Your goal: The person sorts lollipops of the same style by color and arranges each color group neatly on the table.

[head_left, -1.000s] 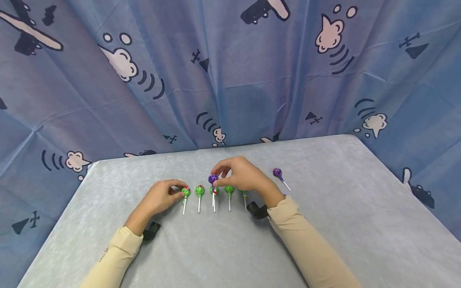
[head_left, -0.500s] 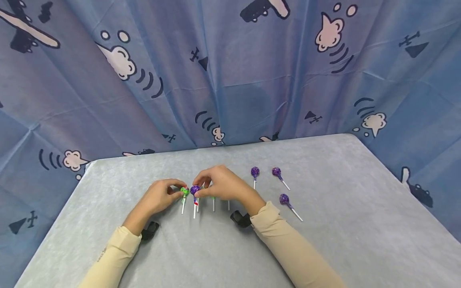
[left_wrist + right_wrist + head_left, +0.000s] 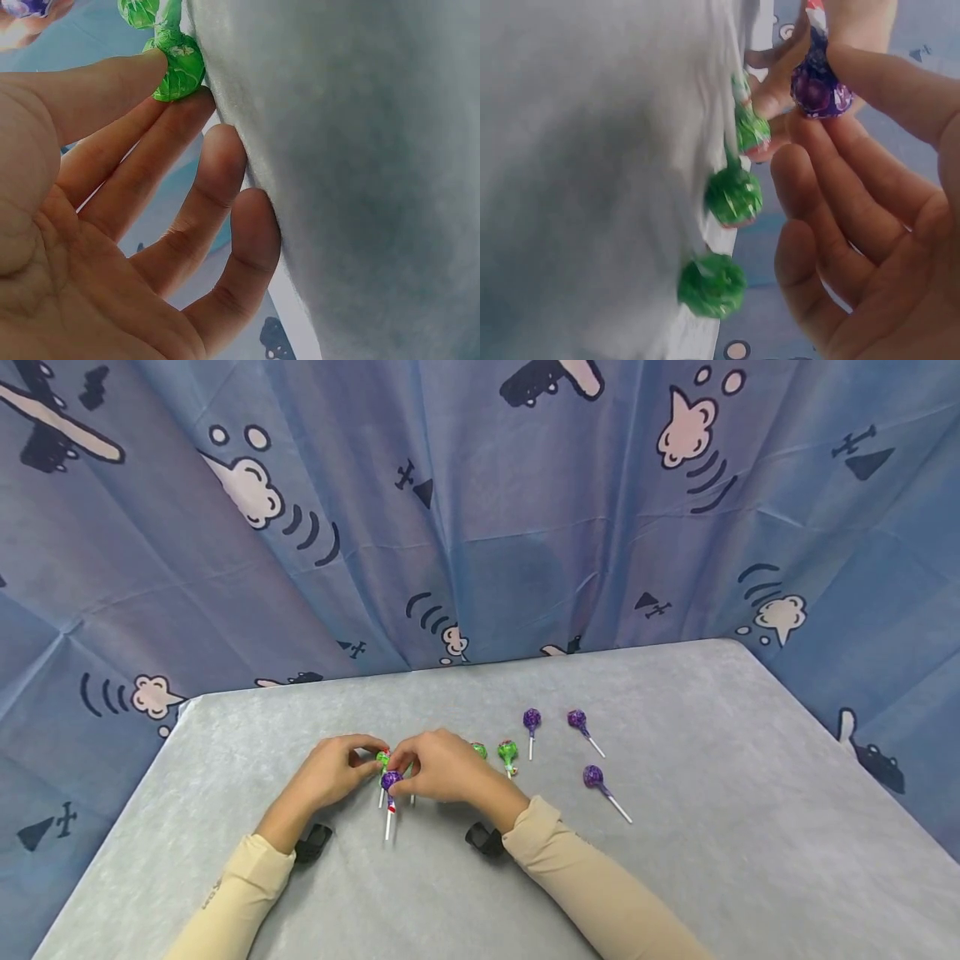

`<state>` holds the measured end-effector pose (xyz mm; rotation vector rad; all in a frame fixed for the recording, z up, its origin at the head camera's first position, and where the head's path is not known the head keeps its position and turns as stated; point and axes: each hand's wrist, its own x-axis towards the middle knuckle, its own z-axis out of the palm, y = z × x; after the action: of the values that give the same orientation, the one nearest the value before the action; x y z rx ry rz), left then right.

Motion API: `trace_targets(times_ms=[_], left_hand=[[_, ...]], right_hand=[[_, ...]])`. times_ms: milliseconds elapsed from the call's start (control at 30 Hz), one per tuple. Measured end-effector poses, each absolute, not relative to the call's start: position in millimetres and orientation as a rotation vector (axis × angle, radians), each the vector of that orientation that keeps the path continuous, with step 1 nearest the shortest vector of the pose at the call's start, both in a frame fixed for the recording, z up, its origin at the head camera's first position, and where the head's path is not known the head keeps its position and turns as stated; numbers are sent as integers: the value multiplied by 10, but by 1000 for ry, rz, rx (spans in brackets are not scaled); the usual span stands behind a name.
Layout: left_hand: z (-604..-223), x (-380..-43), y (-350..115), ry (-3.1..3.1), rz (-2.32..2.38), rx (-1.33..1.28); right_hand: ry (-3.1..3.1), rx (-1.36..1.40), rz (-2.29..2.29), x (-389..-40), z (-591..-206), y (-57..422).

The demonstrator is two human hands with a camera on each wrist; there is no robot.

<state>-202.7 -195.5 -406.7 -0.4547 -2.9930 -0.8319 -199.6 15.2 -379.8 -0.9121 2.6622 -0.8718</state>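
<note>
My left hand [image 3: 330, 772] pinches the wrapped head of a green lollipop [image 3: 180, 71] between thumb and fingers, at the left end of a row on the table. Close beside it, my right hand [image 3: 446, 768] holds a purple lollipop [image 3: 391, 780] by its head, white stick pointing toward me. That purple head overlaps the green one in the head view; whether they touch, I cannot tell. Several green lollipops lie in the row under and beside my right hand, among them one at the right end [image 3: 507, 750]. The right wrist view shows more green heads [image 3: 733, 196], while my right hand covers part of the row from above.
Three purple lollipops lie right of the row: one upright in line [image 3: 532, 718], one slanted behind [image 3: 577, 719], one slanted nearer me [image 3: 592, 776]. A pale cloth covers the table [image 3: 720, 843]. A blue patterned curtain [image 3: 510, 585] hangs along the back edge.
My right hand has carried the purple lollipop leftward and nearer me, from above the row's middle to beside the left hand. The left hand has stayed on its green lollipop.
</note>
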Motion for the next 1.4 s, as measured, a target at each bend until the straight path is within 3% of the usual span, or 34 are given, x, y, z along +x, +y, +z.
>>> trace_targets(times_ms=[1400], left_hand=[[-4071,-2024,-1960,-2960,-839,-477]], right_hand=[[2676,-1011,-699,-1873,-3963,-24]])
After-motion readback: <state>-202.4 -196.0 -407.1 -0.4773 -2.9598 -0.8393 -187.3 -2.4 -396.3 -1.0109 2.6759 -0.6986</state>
